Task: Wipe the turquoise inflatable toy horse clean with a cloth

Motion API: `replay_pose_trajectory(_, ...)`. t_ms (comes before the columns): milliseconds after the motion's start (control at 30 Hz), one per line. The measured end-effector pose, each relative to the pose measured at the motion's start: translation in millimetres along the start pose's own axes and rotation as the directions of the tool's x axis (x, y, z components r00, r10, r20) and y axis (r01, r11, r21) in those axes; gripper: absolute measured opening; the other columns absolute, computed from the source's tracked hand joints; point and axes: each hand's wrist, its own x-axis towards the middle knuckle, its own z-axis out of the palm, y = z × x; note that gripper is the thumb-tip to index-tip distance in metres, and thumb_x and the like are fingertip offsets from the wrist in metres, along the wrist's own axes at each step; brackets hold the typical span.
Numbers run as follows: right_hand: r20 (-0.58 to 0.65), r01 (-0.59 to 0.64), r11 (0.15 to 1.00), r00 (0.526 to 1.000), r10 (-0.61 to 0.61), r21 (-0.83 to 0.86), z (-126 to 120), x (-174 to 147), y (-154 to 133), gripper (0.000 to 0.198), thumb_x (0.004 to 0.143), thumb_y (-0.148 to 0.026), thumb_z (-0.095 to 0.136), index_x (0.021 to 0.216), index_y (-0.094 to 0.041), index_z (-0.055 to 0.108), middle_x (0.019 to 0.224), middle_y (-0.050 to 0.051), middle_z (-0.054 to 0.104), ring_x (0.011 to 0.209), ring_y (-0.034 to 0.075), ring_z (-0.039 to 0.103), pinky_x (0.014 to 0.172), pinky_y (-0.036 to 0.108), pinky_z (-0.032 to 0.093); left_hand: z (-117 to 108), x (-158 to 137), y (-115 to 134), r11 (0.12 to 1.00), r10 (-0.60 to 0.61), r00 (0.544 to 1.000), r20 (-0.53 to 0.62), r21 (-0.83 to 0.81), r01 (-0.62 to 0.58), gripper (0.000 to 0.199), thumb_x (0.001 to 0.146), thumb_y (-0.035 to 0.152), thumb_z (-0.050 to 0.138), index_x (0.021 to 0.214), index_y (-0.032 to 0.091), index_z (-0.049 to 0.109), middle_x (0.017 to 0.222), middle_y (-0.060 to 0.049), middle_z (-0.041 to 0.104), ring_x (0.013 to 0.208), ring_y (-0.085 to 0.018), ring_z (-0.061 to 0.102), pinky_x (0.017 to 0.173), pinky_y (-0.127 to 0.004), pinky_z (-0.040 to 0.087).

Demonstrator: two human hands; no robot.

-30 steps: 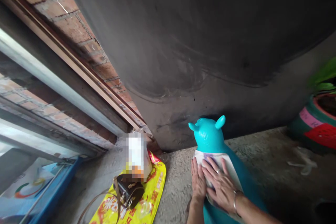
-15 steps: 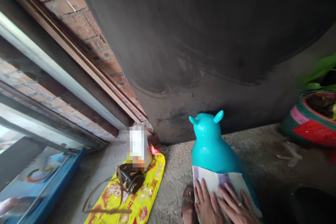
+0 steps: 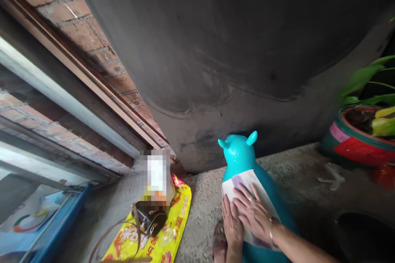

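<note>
A turquoise inflatable animal toy point(image 3: 239, 154) with two small ears stands on the concrete floor, facing away from me. A white cloth with pale purple stripes point(image 3: 228, 188) lies over its back, reaching up toward the neck. My left hand point(image 3: 232, 224) rests flat on the cloth's left side, fingers stretched forward. Beside it and slightly overlapping, my right hand point(image 3: 254, 215) lies spread on the cloth's middle, with a ring and a bracelet showing. Both palms are hidden against the cloth. Part of a shoe point(image 3: 219, 238) shows left of the toy.
Left of the toy, a yellow printed bag point(image 3: 180, 213) lies flat with a small dark handbag point(image 3: 151, 215) on it. A potted plant point(image 3: 364, 144) stands at the right. A dark panel point(image 3: 216, 49) rises behind. A blue-framed object point(image 3: 66, 218) is at lower left.
Both hands have slid forward along the toy's back, and the cloth has moved with them toward the neck. More of my forearms now shows. The view has shifted slightly right.
</note>
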Motion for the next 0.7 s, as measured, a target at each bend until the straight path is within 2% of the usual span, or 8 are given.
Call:
replay_pose_trajectory(67,-0.017,0.016,1.000,1.000,-0.016,-0.006,7.5,-44.7,-8.2,0.066,0.085,-0.027,0.050,0.147,-0.034,0.030,0.159,-0.004,0.024,0.147,0.028,0.018,0.120,0.056,0.006,4.8,-33.4,-13.2,0.999,-0.002,1.000,-0.025,0.041,0.003,0.067,0.091,0.053,0.028,0.147,0.018,0.036,0.157,-0.005,0.027,0.145,-0.020,0.019,0.122,-0.034,0.020)
replay_pose_trajectory(167,-0.039,0.047,0.998,0.998,-0.048,-0.042,21.5,-104.9,-14.6,0.073,0.081,-0.029,0.057,0.148,-0.037,0.028,0.157,-0.004,0.028,0.141,0.028,0.033,0.117,0.050,0.023,16.2,-71.4,-39.3,0.988,-0.019,0.999,-0.042,0.151,0.025,0.070,0.086,0.055,0.035,0.140,0.012,0.048,0.152,-0.011,0.033,0.144,-0.028,0.022,0.122,-0.043,0.019)
replay_pose_trajectory(267,-0.013,0.046,0.999,0.999,-0.046,-0.030,28.6,-120.7,-12.7,0.072,0.081,-0.027,0.056,0.147,-0.040,0.029,0.155,-0.004,0.031,0.139,0.029,0.036,0.113,0.051,0.030,23.9,-78.6,-55.7,0.957,0.015,1.000,-0.025,0.291,-0.008,0.068,0.085,0.049,0.033,0.138,0.010,0.051,0.150,-0.012,0.034,0.143,-0.029,0.025,0.121,-0.046,0.022)
replay_pose_trajectory(333,0.018,0.015,1.000,1.000,-0.015,0.012,26.3,-102.3,-8.8,0.070,0.081,-0.026,0.055,0.146,-0.040,0.032,0.158,-0.004,0.024,0.144,0.032,0.027,0.114,0.060,0.025,22.4,-66.7,-52.5,0.954,0.038,0.999,-0.037,0.300,-0.025,0.066,0.088,0.044,0.027,0.143,0.011,0.044,0.153,-0.009,0.030,0.144,-0.027,0.022,0.121,-0.047,0.021)
replay_pose_trajectory(433,0.035,-0.008,0.998,0.999,0.006,0.068,13.2,-48.5,-1.5,0.064,0.081,-0.025,0.051,0.142,-0.037,0.039,0.159,-0.004,0.021,0.147,0.032,0.017,0.117,0.067,0.010,12.1,-30.9,-29.0,0.990,-0.003,0.999,-0.051,0.143,0.010,0.066,0.092,0.042,0.021,0.147,0.009,0.033,0.157,-0.010,0.025,0.146,-0.024,0.016,0.123,-0.043,0.016)
replay_pose_trajectory(567,-0.024,0.029,0.998,0.999,-0.028,0.057,-11.1,20.3,7.1,0.059,0.080,-0.020,0.047,0.138,-0.032,0.047,0.155,-0.005,0.033,0.146,0.026,0.021,0.122,0.053,0.001,-1.9,22.1,5.0,0.999,-0.050,0.998,0.030,-0.002,0.050,0.067,0.094,0.045,0.016,0.148,0.006,0.028,0.157,-0.012,0.027,0.144,-0.016,0.022,0.120,-0.028,0.019)
replay_pose_trajectory(633,-0.062,0.031,0.999,0.998,-0.028,0.034,-20.5,33.7,9.0,0.057,0.081,-0.020,0.047,0.136,-0.033,0.049,0.154,-0.007,0.034,0.145,0.024,0.024,0.123,0.044,0.003,-6.1,32.1,14.1,0.999,-0.054,0.997,0.049,-0.001,0.055,0.069,0.094,0.044,0.013,0.147,0.002,0.026,0.156,-0.014,0.027,0.144,-0.016,0.023,0.119,-0.027,0.020)
replay_pose_trajectory(700,-0.069,0.020,0.999,0.997,-0.017,0.043,-24.8,25.6,9.6,0.054,0.083,-0.024,0.048,0.136,-0.035,0.049,0.154,-0.008,0.033,0.146,0.024,0.024,0.124,0.043,0.005,-8.0,23.5,16.8,0.999,-0.042,0.997,0.062,0.004,0.042,0.071,0.093,0.044,0.013,0.147,0.000,0.024,0.157,-0.015,0.023,0.145,-0.017,0.019,0.121,-0.031,0.018)
